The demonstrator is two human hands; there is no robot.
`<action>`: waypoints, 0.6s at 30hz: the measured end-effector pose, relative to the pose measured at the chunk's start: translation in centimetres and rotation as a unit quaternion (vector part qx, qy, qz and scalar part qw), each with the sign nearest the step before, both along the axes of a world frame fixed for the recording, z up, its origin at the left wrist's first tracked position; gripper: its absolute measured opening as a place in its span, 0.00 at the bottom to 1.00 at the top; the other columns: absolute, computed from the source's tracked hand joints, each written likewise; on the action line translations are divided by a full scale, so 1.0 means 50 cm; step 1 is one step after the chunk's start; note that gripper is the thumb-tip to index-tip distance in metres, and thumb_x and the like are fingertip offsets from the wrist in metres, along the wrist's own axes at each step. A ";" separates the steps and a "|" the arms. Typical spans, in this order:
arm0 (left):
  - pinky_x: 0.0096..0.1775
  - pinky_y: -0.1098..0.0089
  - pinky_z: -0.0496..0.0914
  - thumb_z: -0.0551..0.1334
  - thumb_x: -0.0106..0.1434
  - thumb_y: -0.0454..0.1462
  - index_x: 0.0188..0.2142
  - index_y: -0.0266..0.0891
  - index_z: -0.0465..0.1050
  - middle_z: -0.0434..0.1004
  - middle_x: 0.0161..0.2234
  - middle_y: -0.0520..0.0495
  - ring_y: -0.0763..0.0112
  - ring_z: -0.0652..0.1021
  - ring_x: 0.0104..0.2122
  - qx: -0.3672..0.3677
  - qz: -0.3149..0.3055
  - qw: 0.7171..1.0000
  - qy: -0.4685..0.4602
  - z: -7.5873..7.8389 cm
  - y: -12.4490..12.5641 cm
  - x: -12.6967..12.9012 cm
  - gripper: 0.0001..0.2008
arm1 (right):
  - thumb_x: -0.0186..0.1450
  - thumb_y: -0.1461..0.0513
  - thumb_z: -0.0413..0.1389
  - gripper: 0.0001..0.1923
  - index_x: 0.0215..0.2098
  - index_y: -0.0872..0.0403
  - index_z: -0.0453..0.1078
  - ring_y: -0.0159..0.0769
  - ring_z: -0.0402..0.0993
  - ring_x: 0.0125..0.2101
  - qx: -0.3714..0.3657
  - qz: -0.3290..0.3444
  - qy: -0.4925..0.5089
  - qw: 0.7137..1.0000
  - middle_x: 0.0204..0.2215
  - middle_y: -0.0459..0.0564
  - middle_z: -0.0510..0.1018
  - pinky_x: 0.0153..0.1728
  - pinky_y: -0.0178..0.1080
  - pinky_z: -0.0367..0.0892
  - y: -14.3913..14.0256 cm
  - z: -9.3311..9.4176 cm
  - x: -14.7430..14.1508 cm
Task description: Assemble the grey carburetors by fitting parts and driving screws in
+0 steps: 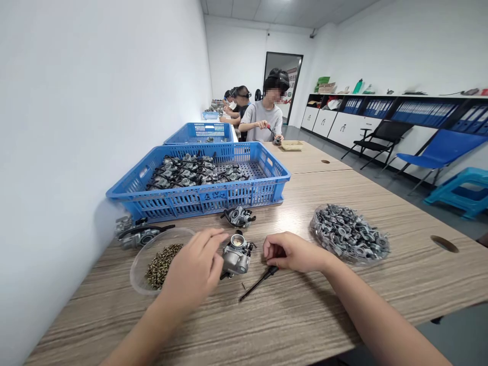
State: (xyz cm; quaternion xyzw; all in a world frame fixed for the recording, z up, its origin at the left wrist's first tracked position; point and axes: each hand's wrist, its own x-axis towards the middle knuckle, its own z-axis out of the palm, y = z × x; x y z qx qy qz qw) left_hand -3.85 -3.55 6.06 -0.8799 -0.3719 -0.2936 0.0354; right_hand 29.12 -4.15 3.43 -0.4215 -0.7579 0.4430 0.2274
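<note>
A metal carburetor (236, 256) stands on the table between my hands, its round bore facing up. My left hand (196, 262) is at its left side, fingers stretched out and thumb apart; whether it touches the body I cannot tell. To the right, my right hand (287, 251) rests on the table with curled fingers, closed at the handle end of a screwdriver (259, 283). The screwdriver's dark shaft points toward the lower left. Near its tip lies a small screw (244, 286). A clear bowl of brass-coloured screws (162, 267) is partly behind my left hand.
Behind stands a blue crate (206, 195) of carburetors. One carburetor (239, 217) lies before it, and more carburetors (139, 234) sit at left. A clear tub of metal parts (348, 234) is at right. A co-worker (263, 119) sits across the table using a screwdriver.
</note>
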 end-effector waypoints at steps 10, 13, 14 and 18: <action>0.62 0.35 0.71 0.58 0.74 0.54 0.72 0.39 0.73 0.73 0.61 0.26 0.26 0.72 0.63 -0.092 0.297 0.943 0.120 -0.008 0.159 -0.272 0.34 | 0.68 0.63 0.65 0.04 0.41 0.50 0.76 0.35 0.78 0.31 0.053 -0.006 -0.016 0.998 0.34 0.44 0.83 0.34 0.35 0.72 0.002 -0.003 0.002; 0.65 0.36 0.67 0.64 0.67 0.63 0.71 0.40 0.75 0.69 0.67 0.25 0.22 0.67 0.67 -0.158 0.284 0.933 0.153 -0.035 0.185 -0.306 0.43 | 0.69 0.63 0.65 0.03 0.40 0.50 0.76 0.35 0.77 0.31 0.076 -0.012 -0.018 0.997 0.33 0.44 0.83 0.34 0.36 0.71 0.001 0.004 0.003; 0.67 0.35 0.66 0.65 0.64 0.65 0.69 0.41 0.78 0.69 0.68 0.25 0.21 0.66 0.68 -0.171 0.283 0.930 0.161 -0.040 0.189 -0.307 0.43 | 0.69 0.63 0.65 0.03 0.39 0.50 0.75 0.35 0.77 0.31 0.087 -0.015 -0.019 0.996 0.33 0.44 0.82 0.34 0.36 0.71 0.001 0.006 0.004; 0.69 0.36 0.62 0.65 0.63 0.63 0.53 0.45 0.89 0.74 0.65 0.28 0.22 0.66 0.67 -0.188 0.263 0.931 0.169 -0.042 0.196 -0.292 0.32 | 0.69 0.64 0.65 0.03 0.38 0.51 0.76 0.36 0.76 0.35 0.135 -0.034 -0.018 0.990 0.35 0.45 0.82 0.39 0.38 0.71 0.005 0.010 0.011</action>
